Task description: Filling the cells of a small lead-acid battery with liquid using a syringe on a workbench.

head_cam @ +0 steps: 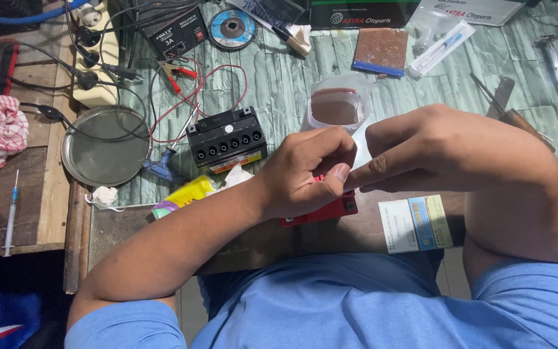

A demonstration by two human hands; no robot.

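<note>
Both hands meet over a red block-shaped part (330, 210) at the bench's near edge: left hand (305, 178) curled tight over it, right hand (434, 152) closed with a fingertip pinching at the same spot. Just right lies a white, blue and yellow carton (416, 223). Behind, a black battery (226, 139) with a yellow-red label.

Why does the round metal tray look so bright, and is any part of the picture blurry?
Head view: the tray mirrors soft, even overhead light, so it shines pale grey; shadows are faint. The left hand and right hand look sharp; only the near blue shirt is slightly soft.
</note>
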